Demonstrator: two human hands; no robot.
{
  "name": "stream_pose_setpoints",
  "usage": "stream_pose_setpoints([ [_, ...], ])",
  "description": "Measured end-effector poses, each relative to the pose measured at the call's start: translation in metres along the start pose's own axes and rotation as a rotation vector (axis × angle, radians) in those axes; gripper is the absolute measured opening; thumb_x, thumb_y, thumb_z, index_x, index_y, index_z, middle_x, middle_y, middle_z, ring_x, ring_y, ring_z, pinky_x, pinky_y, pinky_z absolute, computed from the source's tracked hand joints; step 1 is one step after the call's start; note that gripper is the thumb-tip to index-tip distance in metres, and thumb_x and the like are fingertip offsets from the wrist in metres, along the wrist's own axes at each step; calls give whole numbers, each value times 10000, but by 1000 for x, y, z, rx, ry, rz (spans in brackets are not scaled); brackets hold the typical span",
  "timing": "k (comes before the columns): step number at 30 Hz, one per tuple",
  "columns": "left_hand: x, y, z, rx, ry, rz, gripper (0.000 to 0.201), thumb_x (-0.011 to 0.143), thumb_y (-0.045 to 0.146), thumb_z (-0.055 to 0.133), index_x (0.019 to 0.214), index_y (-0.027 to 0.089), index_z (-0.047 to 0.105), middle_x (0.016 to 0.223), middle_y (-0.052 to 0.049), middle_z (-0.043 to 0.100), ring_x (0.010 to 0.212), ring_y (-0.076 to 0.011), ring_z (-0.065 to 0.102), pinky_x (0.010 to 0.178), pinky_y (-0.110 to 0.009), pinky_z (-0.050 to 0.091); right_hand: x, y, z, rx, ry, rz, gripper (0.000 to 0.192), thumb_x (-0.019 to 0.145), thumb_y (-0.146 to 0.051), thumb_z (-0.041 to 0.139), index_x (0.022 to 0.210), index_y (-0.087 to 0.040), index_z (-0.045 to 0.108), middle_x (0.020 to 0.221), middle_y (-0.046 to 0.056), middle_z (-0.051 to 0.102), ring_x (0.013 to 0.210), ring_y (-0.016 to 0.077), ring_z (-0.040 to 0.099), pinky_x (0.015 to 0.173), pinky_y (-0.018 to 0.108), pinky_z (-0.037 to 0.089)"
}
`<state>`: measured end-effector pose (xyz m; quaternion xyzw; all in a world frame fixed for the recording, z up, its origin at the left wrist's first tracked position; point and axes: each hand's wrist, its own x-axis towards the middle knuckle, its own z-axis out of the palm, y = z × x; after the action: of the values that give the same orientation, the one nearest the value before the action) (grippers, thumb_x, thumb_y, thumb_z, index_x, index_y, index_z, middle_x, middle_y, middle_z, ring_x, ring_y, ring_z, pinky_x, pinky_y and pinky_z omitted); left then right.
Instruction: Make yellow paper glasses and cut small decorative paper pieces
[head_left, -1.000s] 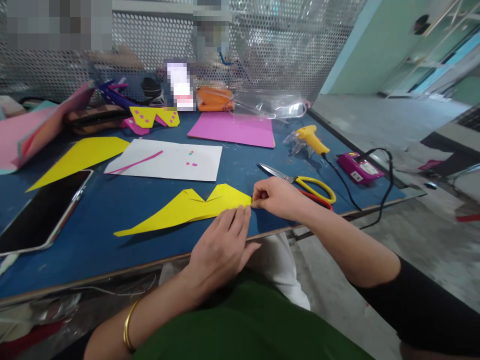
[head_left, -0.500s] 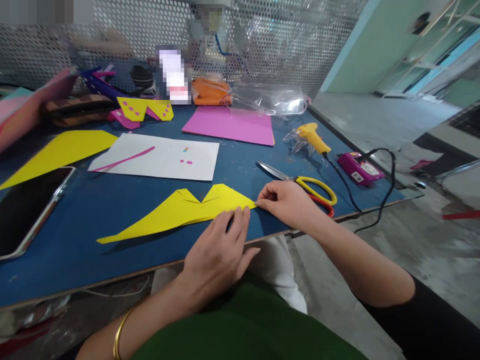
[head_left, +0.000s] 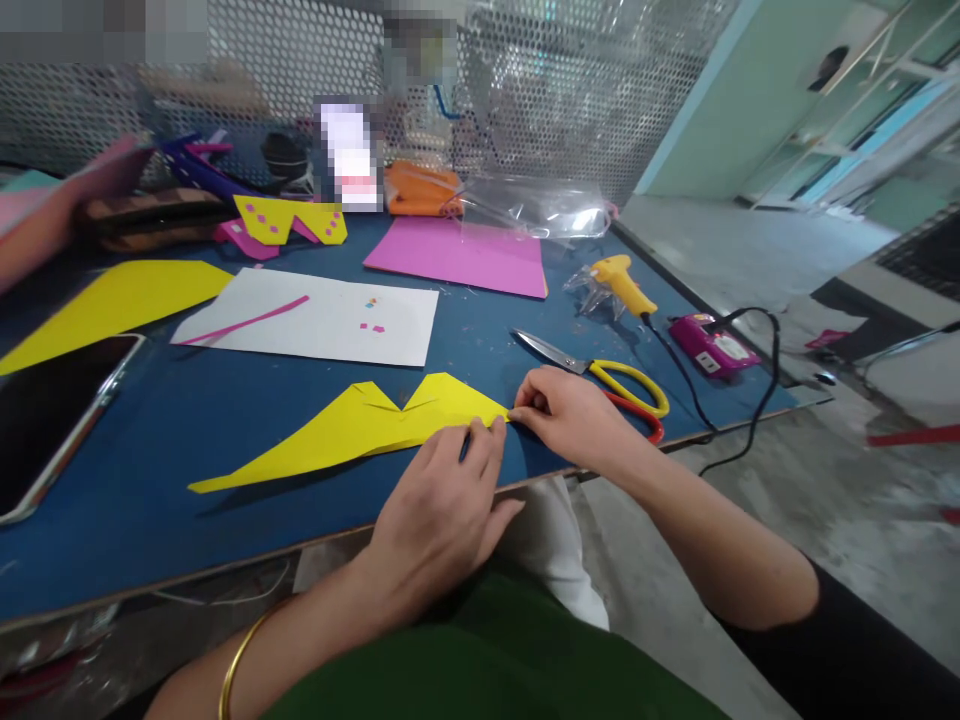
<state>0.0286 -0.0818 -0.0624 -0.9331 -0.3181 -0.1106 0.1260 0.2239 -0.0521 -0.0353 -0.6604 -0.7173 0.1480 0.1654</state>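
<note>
A cut piece of yellow paper [head_left: 330,432] with a V notch and creases along its top lies at the table's front edge. My left hand [head_left: 442,490] rests on its lower right edge, fingers stretched out and thumb apart. At the paper's right tip, my right hand [head_left: 574,415] pinches the narrow end between thumb and fingers. Just behind the right hand are scissors [head_left: 555,352] with yellow and red handles, partly covered by it. A white sheet [head_left: 337,330] with a thin pink strip [head_left: 247,322] and tiny pink bits lies beyond the yellow paper.
On the blue table [head_left: 150,530] are a phone [head_left: 60,430], another yellow sheet [head_left: 127,305], a dotted yellow mask [head_left: 289,220] and pink paper [head_left: 465,258]. To the right sit a yellow glue gun [head_left: 622,282] and a corded purple box [head_left: 712,345]. Another person's arm [head_left: 37,240] reaches in at left.
The view has shifted slightly. Both hands keep the same hold on the yellow paper. At the far left, the other person's arm and the pink sheet there have moved a little.
</note>
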Motion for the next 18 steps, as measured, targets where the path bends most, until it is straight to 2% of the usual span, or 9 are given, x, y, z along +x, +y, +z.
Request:
stream_pose_setpoints([
  [5,0,0,1,27,31,-1,686,916,476,540,1411,5,480,1189,-188,632,985,-296,550,841,-397,440,-5,4,-3,7,56,-24,139,841,-159,645,714,-198,603,731,-9,613,712,143,577,642,256,394],
  [13,0,-1,3,53,46,1,641,920,448,557,1399,24,502,1194,-176,640,1002,-287,547,871,-390,436,-5,-5,1,-43,71,-62,170,783,-51,549,702,-198,528,745,2,536,626,143,480,564,271,302],
  [15,0,-2,4,60,53,2,632,915,431,571,1394,25,506,1178,-172,644,996,-286,548,864,-390,441,-5,-3,1,-22,89,-86,185,774,-39,560,690,-200,523,730,-4,531,614,139,483,555,266,318],
  [18,0,-2,4,68,49,-3,622,909,413,583,1391,27,510,1163,-168,649,979,-283,551,850,-393,453,-11,4,1,39,146,-120,186,786,-42,604,700,-199,552,714,-16,560,648,132,543,589,242,405],
])
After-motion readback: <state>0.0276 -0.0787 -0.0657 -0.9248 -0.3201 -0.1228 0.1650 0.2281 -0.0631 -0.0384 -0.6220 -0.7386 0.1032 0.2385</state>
